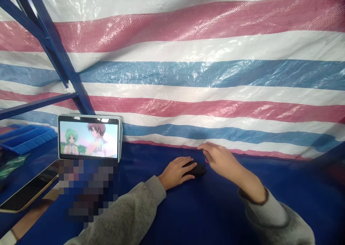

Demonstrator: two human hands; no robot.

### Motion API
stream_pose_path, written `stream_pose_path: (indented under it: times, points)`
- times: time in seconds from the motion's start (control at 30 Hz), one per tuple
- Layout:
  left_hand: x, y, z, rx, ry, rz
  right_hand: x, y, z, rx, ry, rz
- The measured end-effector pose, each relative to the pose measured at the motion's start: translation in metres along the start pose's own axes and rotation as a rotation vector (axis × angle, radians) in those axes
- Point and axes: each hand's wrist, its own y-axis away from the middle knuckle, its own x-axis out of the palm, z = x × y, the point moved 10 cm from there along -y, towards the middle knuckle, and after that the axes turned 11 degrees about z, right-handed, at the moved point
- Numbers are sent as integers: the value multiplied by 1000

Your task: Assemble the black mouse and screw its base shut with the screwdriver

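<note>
Head view is showing us both of our bare hands working over a dark blue table (188, 212). Our left hand (175, 173) is grasping a black object (198, 169), with the fingers lying across its top and the thumb running along its near side. This black object is lying on the table near the striped sheet (205, 72), between our two hands. Our right hand (219, 159) is hovering just beyond its right end, with the fingers curling in; a small reddish-pink thing (207, 161) is showing below them, but we cannot tell whether the hand is gripping it. Grey sleeves (129, 212) are covering both our forearms.

To our left, a tablet (90, 139) is standing against the sheet and playing a cartoon with two figures. A phone (31, 187) is slanting beside it, and another person's forearm (35, 216) is reaching in below the phone, its hand being hidden by a blurred patch. Farther left, a blue tray (29, 139) is sitting near a blue metal frame (58, 54).
</note>
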Motion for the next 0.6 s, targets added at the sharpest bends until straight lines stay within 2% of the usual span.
stream_pose_path:
  times: [0.6]
  points:
    - [1,0,1,-6,6,-11,0,1,-2,33,38,-1]
